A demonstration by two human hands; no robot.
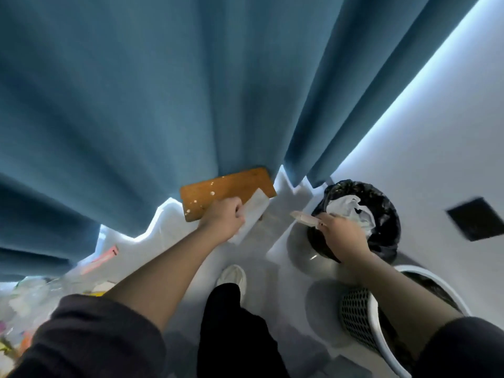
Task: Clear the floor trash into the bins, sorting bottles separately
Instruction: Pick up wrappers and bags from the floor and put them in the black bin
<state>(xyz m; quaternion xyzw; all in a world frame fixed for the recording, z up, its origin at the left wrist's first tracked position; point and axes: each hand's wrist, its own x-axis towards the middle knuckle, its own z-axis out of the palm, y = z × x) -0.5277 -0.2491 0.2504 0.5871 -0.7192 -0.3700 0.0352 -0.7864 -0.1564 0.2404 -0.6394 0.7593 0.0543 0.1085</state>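
1. Reaching forward, the left hand (222, 217) curls its fingers tightly round a white flat sheet (255, 211), which it holds above the floor (283, 268) in front of a brown board (226, 190) speckled with white spots.
2. The board's far edge is hidden behind the hem of a blue curtain (163, 91).
3. The right hand (341, 231) pinches one end of a pale flat strip (302, 217); the free end points left, towards the sheet.
4. This hand is at the near rim of a black-lined bin (384, 205), which has crumpled white paper (351, 211) inside.
5. A white mesh basket (360, 323) stands nearer the person, just beside the black bin and under the right forearm; what it holds cannot be made out.
6. Loose trash (24, 301) lies blurred in a heap on the floor at far left, well apart from both bins, with a pink slip (107, 253) beyond it.
7. A white shoe (232, 276) stands on the floor between the two arms.
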